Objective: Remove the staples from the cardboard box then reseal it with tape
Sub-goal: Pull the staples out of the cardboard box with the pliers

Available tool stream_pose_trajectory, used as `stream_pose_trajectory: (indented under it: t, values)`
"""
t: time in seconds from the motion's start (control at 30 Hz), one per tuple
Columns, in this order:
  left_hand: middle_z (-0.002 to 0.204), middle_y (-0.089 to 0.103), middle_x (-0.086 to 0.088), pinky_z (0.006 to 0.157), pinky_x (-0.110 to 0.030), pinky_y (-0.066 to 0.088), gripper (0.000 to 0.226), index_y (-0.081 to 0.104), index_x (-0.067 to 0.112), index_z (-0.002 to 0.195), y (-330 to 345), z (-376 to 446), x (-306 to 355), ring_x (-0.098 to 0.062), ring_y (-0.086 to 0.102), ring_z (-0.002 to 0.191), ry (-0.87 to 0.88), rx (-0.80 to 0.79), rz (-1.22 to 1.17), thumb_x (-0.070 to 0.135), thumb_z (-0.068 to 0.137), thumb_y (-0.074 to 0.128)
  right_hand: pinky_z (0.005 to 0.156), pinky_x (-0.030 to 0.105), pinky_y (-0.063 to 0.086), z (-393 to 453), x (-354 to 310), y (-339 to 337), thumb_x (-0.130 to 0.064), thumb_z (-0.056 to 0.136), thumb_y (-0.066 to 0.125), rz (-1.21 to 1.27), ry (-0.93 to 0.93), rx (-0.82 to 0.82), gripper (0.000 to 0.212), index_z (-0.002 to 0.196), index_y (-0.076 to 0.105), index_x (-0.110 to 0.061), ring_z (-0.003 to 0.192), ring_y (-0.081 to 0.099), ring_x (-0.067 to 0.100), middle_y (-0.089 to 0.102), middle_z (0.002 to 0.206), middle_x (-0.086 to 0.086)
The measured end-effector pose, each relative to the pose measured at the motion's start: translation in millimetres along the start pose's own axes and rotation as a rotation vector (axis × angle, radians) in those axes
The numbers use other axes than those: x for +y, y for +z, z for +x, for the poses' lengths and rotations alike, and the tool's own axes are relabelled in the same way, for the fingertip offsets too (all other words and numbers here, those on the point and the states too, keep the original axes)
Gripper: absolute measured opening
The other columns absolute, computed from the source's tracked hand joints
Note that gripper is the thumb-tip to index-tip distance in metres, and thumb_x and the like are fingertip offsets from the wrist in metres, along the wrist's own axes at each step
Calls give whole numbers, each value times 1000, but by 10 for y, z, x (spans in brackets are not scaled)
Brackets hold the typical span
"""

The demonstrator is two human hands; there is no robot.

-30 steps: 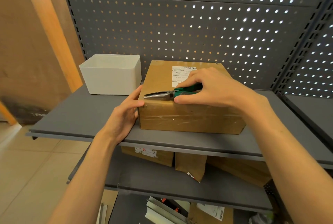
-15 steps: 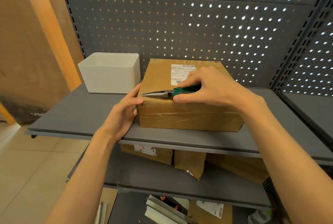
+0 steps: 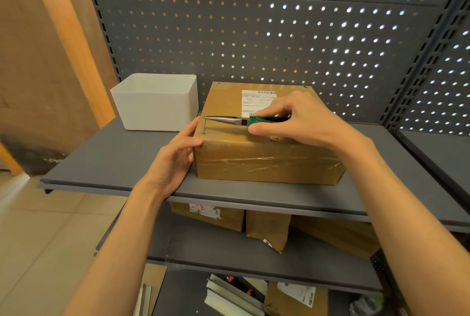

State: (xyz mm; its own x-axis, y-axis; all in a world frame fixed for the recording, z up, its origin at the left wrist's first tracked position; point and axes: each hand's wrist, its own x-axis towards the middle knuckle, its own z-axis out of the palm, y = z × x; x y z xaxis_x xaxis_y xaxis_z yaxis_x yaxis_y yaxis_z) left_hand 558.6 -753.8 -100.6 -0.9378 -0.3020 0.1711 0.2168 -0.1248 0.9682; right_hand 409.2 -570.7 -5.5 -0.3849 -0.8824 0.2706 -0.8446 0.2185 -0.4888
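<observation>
Fingers of your right hand (image 3: 305,122) are curled round the green handles of the needle-nose pliers (image 3: 229,121), thumb pinching from the near side, and the closed tips have hold of a staple (image 3: 204,126) standing up out of the near-left corner of the cardboard box (image 3: 267,160); its lower end looks to be at the cardboard, though you cannot tell whether it is free. Your left hand (image 3: 175,160) lies flat and relaxed against the box's left face, fingertips at the top edge just beside the staple, gripping nothing, only bracing. The box sits on the upper shelf (image 3: 114,163), its back against the pegboard (image 3: 254,36), with a white bin (image 3: 155,104) just beside it on the left. By my reading you are early in the job: one staple is partly drawn, another seems to show at the near top edge under your right hand, and small marks at the two far corners may be more. Clear tape (image 3: 267,163) wraps the front face, but no tape roll is visible, so the resealing is not yet begun
</observation>
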Motion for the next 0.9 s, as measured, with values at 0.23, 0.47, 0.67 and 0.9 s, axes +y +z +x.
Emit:
stream_pose_trajectory:
  t: [0.23, 0.47, 0.67, 0.9]
  values:
    - [138, 50, -3, 109, -43, 29, 94, 44, 25, 138, 10, -6, 7, -28, 40, 130, -14, 20, -7, 49, 53, 76, 52, 12, 30, 26, 8, 26, -44, 78, 68, 61, 6, 66, 17, 92, 74, -36, 58, 46, -5, 56, 55, -33]
    - [139, 49, -4, 111, -44, 28, 95, 45, 22, 137, 2, 19, 9, -26, 40, 131, -23, 64, -54, 51, 53, 77, 51, 7, 31, 108, -108, 55, -38, 80, 69, 143, 40, 165, 19, 89, 77, -24, 55, 45, -5, 64, 69, -7]
    - [135, 54, -4, 106, -41, 33, 72, 52, 20, 131, -49, 72, -3, -24, 44, 128, -27, 126, -21, 38, 62, 66, 46, 9, 27, 376, -171, 112, -40, 82, 67, 166, 36, 213, 27, 92, 77, -17, 50, 30, 4, 53, 52, 1]
    - [128, 57, -6, 80, -30, 40, 72, 57, 15, 119, -91, 226, 76, -18, 53, 116, -85, 230, 49, 42, 52, 66, 62, 27, 35, 893, -233, 309, -43, 79, 65, 118, 35, 316, 43, 82, 70, -1, 61, 34, 10, 62, 72, 23]
